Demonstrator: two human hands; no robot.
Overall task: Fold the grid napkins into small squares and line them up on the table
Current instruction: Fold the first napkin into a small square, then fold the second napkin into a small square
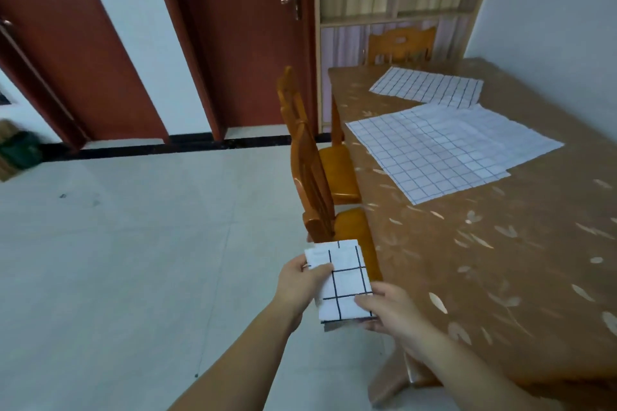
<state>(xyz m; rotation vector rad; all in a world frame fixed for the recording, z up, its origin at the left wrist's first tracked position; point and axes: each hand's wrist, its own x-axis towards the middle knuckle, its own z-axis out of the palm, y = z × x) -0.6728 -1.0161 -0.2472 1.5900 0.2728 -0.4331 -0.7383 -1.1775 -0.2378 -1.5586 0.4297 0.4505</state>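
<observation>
Both hands hold one folded grid napkin [344, 282] in the air, off the near left edge of the worktop [500, 260]. The left hand [302, 285] pinches its upper left corner; the right hand [389, 309] closes its grip on the lower right corner. Unfolded grid napkins [444, 147] lie flat on the far worktop, beside two wooden chairs [320, 183]
</observation>
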